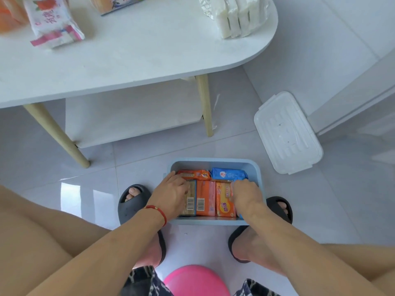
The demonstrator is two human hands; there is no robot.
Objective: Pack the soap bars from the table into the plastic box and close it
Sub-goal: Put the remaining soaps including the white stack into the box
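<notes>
On floor between feet: box (pixel 215 163), soap bars (pixel 205 198) packed inside. Left hand (pixel 171 193) spread flat on leftmost bar; right hand (pixel 243 194) pinching rightmost bar. Bars likely firm, dense, slick-wrapped; grip by edges. Lid (pixel 287 133) lies off, right.

White table (pixel 132 60) stands on glossy grey tiled floor (pixel 64 167).

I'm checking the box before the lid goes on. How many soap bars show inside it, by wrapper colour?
Orange wrapper: 3, one at the back and two in front
Blue wrapper: 1
Tan or yellowish wrapper: 1
Total showing: 5. The hands may hide more.
</notes>
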